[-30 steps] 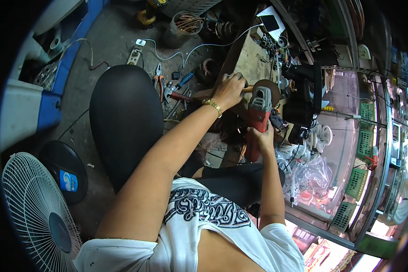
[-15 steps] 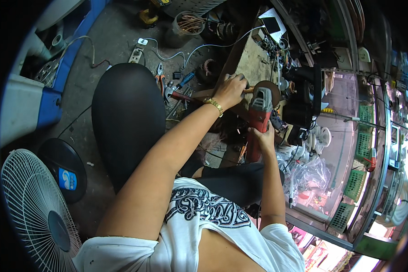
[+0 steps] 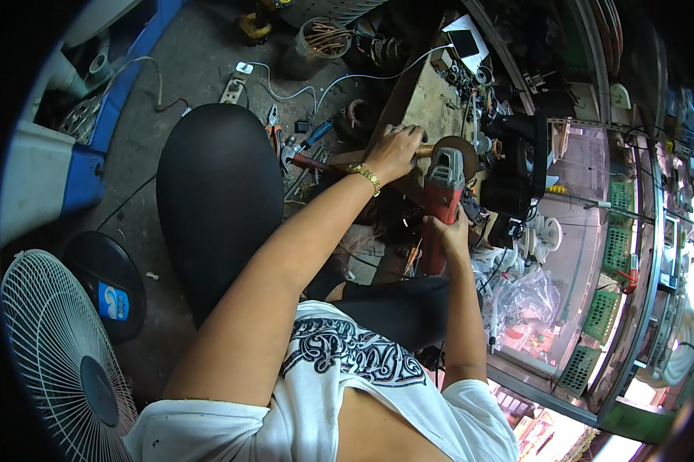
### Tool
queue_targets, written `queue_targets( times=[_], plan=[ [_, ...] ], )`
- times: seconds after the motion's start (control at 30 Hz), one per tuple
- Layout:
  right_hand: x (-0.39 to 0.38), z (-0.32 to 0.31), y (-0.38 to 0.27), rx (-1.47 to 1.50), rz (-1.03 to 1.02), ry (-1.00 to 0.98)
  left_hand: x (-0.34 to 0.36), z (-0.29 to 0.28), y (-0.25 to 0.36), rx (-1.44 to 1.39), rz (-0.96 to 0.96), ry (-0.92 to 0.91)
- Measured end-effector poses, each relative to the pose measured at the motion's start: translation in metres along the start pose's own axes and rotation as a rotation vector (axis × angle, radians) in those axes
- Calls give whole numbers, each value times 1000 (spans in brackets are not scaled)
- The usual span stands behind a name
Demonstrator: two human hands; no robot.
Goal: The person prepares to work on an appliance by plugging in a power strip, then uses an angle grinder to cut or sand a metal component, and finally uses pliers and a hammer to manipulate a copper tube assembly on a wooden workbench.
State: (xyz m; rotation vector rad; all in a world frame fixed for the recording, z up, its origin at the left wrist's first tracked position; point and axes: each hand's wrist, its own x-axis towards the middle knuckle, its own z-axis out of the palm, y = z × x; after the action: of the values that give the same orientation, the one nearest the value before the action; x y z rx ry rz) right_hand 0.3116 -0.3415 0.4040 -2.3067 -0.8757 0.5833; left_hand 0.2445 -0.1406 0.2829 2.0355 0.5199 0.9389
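My right hand [image 3: 449, 229] is closed round the red body of an angle grinder [image 3: 442, 192], whose grey head points away from me. A brown round disc [image 3: 459, 150] shows at the head's far side. Left of the disc, my left hand [image 3: 395, 154], with a gold bracelet at the wrist, is closed on a short tan-gold rod-like piece [image 3: 423, 151]. The piece reaches toward the disc; whether they touch, I cannot tell. Its other end is hidden by my fingers. Beyond both hands lies a worn wooden board [image 3: 425, 100].
Pliers [image 3: 274, 127], a red-handled hammer [image 3: 305, 160] and a blue screwdriver [image 3: 316, 135] lie on the floor beside my knee. A bucket of copper scraps [image 3: 320, 42] and a power strip [image 3: 234, 88] sit farther off. A white fan [image 3: 62, 331] stands at left, a glass cabinet [image 3: 570, 239] at right.
A little more of the tan-gold piece shows beside my left fingers, which have shifted slightly. The grinder stays in nearly the same place in my right hand.
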Motion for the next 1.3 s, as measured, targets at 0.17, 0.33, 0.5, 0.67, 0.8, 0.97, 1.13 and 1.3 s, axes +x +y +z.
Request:
queue_targets(
  times=[0.17,0.33,0.5,0.67,0.8,0.97,1.13,1.3],
  plan=[
    [3,-6,13,-29,-34,18,2,3,2,-2,-20,-10],
    [2,-6,16,-1,-32,10,2,4,1,-10,-18,10],
    [1,2,5,78,-18,3,-1,3,-3,-11,-11,51],
    [-6,-16,27,123,24,84,-2,-7,9,-46,14,-56],
    [-7,-32,32,228,42,158,-7,-3,3,53,36,-34],
    [-20,-77,54,263,56,254,-4,-1,-40,-219,-302,275],
    [-12,-71,37,384,7,238,-85,-27,-181,407,-1026,143],
    [-5,-63,41,427,-26,240,-153,-28,-240,474,-1088,-68]
  ],
)
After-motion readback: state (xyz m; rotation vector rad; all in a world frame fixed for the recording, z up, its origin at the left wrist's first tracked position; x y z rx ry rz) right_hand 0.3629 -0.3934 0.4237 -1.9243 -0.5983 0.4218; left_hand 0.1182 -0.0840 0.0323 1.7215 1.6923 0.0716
